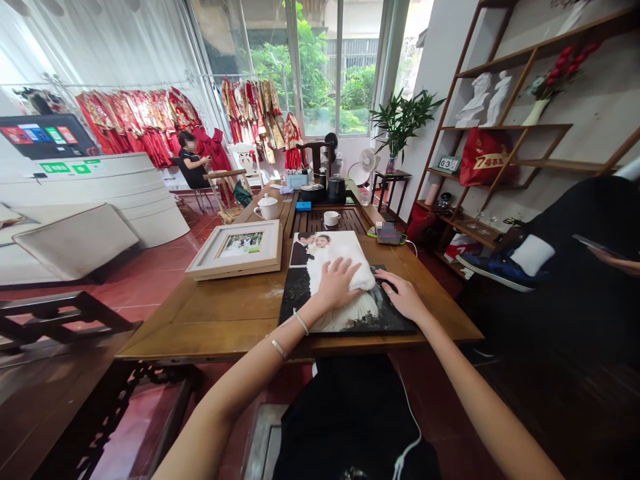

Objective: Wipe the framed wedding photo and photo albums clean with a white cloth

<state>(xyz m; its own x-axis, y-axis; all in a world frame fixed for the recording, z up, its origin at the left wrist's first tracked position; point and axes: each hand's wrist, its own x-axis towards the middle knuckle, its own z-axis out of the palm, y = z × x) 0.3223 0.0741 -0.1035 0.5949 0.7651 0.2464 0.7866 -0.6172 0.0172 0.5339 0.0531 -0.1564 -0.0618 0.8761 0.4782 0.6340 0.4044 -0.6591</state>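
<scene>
A wedding photo panel (395,313) with a dark lower part and a white upper part lies flat near the table's front edge. On it rests a fluffy white cloth (364,273). My left hand (339,285) lies flat on the cloth, fingers spread, covering part of it and of the picture. At the panel's right side, my right hand (404,297) touches the edge with its fingers stretched out. I cannot tell from here whether the panel is a single board or an album.
A light wooden picture frame (200,267) lies left of the panel on the wooden table (200,327). Farther back stand a white lidded cup (268,208), a small white cup (331,219) and a dark pot (336,190). A person (565,233) sits at right; another (193,157) sits far back.
</scene>
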